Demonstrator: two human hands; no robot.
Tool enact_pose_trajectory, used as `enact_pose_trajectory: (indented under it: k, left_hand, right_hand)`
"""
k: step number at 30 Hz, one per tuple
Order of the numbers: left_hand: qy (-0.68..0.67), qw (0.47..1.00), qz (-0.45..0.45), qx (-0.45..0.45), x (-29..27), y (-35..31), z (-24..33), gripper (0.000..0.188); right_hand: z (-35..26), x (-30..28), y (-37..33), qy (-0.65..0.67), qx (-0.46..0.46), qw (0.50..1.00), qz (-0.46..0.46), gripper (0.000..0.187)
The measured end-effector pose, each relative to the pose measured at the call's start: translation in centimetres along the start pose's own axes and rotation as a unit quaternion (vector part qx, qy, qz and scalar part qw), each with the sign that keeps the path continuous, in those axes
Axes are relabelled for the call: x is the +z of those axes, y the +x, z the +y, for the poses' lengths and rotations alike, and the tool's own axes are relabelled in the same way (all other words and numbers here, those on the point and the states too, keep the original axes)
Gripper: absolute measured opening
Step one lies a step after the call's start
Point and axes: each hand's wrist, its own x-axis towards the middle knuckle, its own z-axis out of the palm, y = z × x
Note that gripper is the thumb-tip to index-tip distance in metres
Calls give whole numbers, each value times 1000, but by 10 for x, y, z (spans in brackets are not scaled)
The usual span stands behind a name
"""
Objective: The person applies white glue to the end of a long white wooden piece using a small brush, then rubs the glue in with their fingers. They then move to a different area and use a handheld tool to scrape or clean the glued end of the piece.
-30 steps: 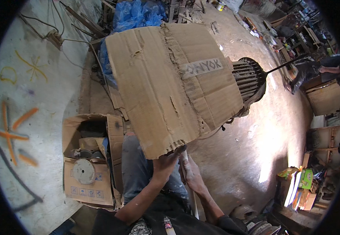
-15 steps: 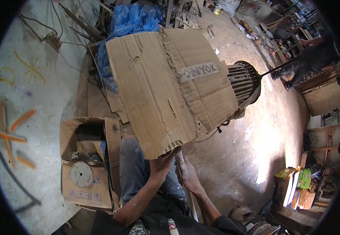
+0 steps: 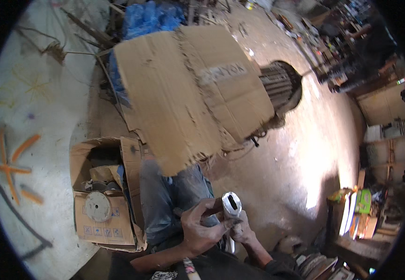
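Note:
A pale, rod-like handle [image 3: 236, 210] points its oval end up toward me, with a dark narrow slot cut in that end. The rest of its length runs down behind my fingers and is mostly hidden. My left hand [image 3: 203, 231] curls around its left side, thumb and fingers close to the slotted end. Just below that end, my right hand [image 3: 243, 229] grips it from the right. Beyond both hands, a torn cardboard sheet [image 3: 165, 93] covers most of a machine, whose ribbed motor housing [image 3: 279, 86] sticks out on the right.
At the left, an open cardboard box [image 3: 130, 186] holds worn discs, with a round pale disc [image 3: 98, 206] against its front. A blue plastic bag [image 3: 149, 18] lies behind the cardboard. Another person [image 3: 366, 56] is at the far right. A cigarette [image 3: 191, 269] juts up at the bottom edge.
Both hands have drawn back from the cardboard's near edge toward me. The handle has tilted, so its slotted end now faces up between my hands.

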Motion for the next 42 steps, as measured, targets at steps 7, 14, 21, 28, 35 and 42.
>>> enact_pose_trajectory:
  k: [7, 14, 21, 28, 35, 42]
  left_hand:
    - [-3, 998, -33, 47, 13, -25, -6, 47]
    - [-10, 999, 21, -37, 5, 3, -28, 34]
    - [-62, 990, 108, -67, -11, 50, -75, 25]
    - [2, 992, 103, -75, -15, 66, -61, 19]
    - [29, 993, 88, -76, -18, 73, -59, 17]
    - [-17, 991, 114, -60, -19, 82, -73, 14]
  right_hand:
    - [-10, -17, -34, -4, 54, 998, -29, 58]
    - [-6, -7, 0, 16, 144, 989, -30, 55]
    - [24, 11, 42, 38, 214, 976, -10, 46]
    - [26, 9, 61, -3, 185, 983, -7, 47]
    - [27, 9, 63, 5, 227, 974, -12, 48]
    - [38, 14, 70, -23, 196, 980, 8, 54]
